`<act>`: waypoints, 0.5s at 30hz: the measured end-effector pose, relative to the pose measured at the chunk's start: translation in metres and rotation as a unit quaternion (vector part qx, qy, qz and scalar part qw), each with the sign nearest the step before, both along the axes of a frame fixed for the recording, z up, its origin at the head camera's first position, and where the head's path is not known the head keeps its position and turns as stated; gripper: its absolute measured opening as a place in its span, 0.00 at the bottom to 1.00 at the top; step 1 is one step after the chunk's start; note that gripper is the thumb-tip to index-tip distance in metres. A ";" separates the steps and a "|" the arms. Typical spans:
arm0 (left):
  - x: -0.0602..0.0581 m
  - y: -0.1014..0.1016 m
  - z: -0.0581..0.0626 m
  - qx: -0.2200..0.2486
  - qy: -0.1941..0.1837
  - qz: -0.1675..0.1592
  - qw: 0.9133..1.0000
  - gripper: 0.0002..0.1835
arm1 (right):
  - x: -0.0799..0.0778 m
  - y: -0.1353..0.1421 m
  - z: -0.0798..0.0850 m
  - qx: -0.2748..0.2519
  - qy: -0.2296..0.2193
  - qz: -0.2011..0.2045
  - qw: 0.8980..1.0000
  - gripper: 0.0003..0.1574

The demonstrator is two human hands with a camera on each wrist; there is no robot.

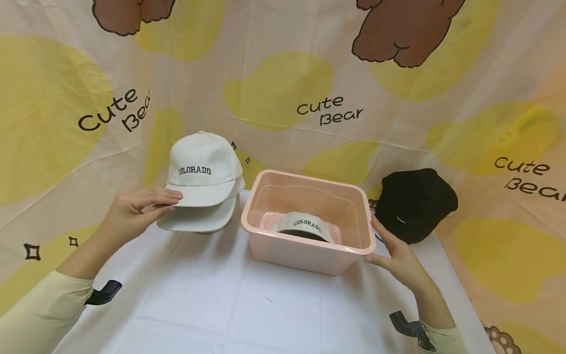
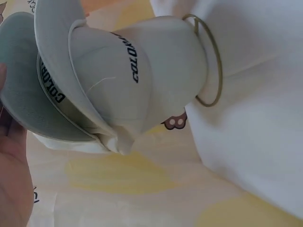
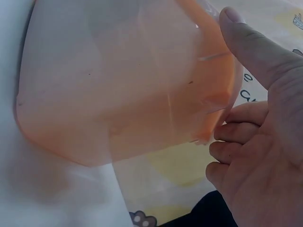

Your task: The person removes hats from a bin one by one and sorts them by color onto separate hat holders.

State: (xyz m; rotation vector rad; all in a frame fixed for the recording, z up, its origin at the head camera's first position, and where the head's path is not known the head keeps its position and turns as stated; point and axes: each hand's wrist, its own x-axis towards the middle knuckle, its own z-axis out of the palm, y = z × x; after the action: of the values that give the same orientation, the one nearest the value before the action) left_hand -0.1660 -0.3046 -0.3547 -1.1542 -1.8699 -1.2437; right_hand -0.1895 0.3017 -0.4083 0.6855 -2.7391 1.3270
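In the head view, my left hand [image 1: 137, 209] pinches the side of the brim of a white cap [image 1: 203, 160] lettered COLORADO. Beneath it sits a second white cap [image 1: 199, 219]; the left wrist view has this lower cap [image 2: 111, 71] close to the camera, with the held cap's underbrim [image 2: 28, 80] beyond it. My right hand [image 1: 398, 258] holds the right end of a pink plastic bin [image 1: 292, 250], thumb and fingers at its rim. Inside the bin lies another white COLORADO cap [image 1: 305, 223], front up. From the right wrist, the bin's outer wall [image 3: 118, 85] shows beside my curled fingers [image 3: 232, 130].
A black cap [image 1: 415, 204] stands at the right, just behind my right hand. A thin brass-coloured ring [image 2: 218, 61] shows below the white caps. White cloth [image 1: 212, 300] covers the table, and a printed curtain [image 1: 274, 147] hangs close behind everything.
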 end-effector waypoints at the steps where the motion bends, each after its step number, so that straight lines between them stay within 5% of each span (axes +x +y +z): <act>1: 0.001 0.000 -0.002 0.001 0.000 -0.008 1.000 0.10 | 0.000 0.000 0.000 -0.001 -0.001 -0.001 1.000 0.63; 7: 0.012 0.002 -0.015 -0.012 0.002 -0.013 1.000 0.21 | 0.002 -0.001 -0.003 0.000 -0.003 -0.009 1.000 0.62; 15: 0.014 0.001 -0.035 -0.069 0.015 0.030 0.997 0.27 | 0.002 0.000 0.000 0.002 0.006 -0.011 1.000 0.61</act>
State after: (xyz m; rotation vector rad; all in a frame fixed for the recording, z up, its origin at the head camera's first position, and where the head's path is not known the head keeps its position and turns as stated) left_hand -0.1516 -0.3032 -0.3898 -1.1730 -1.9796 -1.0735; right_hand -0.1879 0.3021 -0.4083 0.6587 -2.7316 1.3099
